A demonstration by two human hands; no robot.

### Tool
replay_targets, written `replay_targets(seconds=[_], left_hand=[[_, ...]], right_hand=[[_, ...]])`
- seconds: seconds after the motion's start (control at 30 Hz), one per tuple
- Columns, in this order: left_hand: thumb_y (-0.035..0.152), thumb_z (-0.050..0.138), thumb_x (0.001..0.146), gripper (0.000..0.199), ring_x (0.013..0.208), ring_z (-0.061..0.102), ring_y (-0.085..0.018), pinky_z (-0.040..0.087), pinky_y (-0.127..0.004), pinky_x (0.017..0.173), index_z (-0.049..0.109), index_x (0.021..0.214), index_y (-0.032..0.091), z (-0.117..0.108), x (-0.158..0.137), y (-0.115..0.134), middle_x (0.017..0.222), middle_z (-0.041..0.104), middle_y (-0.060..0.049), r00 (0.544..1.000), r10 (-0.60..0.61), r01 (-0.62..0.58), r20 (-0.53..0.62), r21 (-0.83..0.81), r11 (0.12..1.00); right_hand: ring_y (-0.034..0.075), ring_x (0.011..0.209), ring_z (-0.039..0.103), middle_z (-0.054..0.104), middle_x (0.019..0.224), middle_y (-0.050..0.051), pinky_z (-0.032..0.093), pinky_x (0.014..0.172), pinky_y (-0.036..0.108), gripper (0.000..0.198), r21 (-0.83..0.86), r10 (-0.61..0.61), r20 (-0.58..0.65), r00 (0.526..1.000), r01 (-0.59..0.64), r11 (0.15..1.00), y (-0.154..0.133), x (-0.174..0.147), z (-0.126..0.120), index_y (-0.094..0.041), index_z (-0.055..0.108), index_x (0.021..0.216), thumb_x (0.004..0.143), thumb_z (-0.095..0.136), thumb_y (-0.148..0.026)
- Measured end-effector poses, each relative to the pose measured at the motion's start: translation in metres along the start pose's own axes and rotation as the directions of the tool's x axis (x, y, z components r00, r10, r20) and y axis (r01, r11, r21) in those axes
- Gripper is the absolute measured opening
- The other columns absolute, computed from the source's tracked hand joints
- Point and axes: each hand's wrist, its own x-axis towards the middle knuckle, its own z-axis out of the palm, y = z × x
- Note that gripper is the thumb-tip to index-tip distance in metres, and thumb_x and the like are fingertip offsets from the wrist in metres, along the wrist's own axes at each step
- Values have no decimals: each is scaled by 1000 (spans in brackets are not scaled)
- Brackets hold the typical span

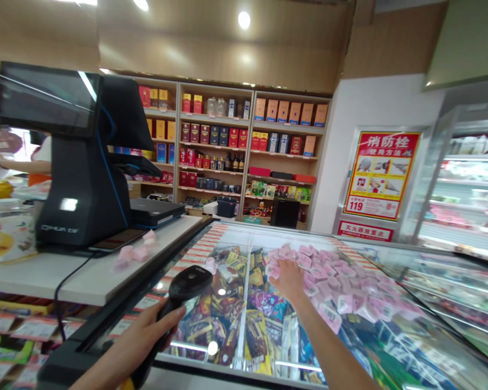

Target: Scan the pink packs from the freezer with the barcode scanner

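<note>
My left hand (pixel 146 336) is wrapped round the handle of a black barcode scanner (pixel 190 281), its head raised over the freezer's glass top. Farther right, my right hand (pixel 288 279) reaches down onto the left end of a pile of small pink packs (pixel 353 290) with barcode labels. Its fingertips are blurred and partly hidden among the packs, so I cannot see whether they grip one. A single pink pack (pixel 210 265) lies on the glass just beyond the scanner. A few more pink packs (pixel 132 254) rest on the white counter to the left.
A black checkout terminal (pixel 85 179) stands on the white counter (pixel 85 284), a cable hanging over its edge. Beneath the freezer's glass lid (pixel 244 238) lie many wrapped ice creams. Shelves of boxes and bottles (pixel 215 135) line the back wall. A person's arm (pixel 24 166) shows behind the terminal.
</note>
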Motion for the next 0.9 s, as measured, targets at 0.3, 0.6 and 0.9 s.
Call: replay_targets(seconds=[0.3, 0.6, 0.9], left_hand=[[48, 52, 65, 29, 42, 40, -7, 29, -19, 43, 47, 63, 19, 26, 13, 8, 46, 44, 9, 984, 75, -59, 164, -102, 993], [50, 53, 61, 31, 39, 39, -8, 29, -21, 42, 45, 56, 20, 35, 15, 22, 40, 43, 9, 995, 16, -3, 99, -122, 992], [45, 52, 65, 27, 39, 37, -7, 29, -21, 44, 45, 60, 19, 62, 18, 28, 39, 43, 9, 974, 132, -98, 185, -185, 978]], right_hand=[[24, 84, 51, 60, 81, 4, 22, 81, 44, 23, 51, -59, -116, 991, 65, 997, -7, -12, 16, -23, 52, 89, 68, 54, -32], [19, 90, 51, 59, 94, 7, 30, 79, 33, 36, 311, -107, -306, 946, 206, 928, -26, -5, 24, -17, 46, 98, 63, 46, -9], [20, 90, 49, 57, 96, 7, 29, 81, 32, 40, 340, -57, -295, 954, 161, 926, -36, 5, 18, -14, 44, 103, 63, 43, -10]])
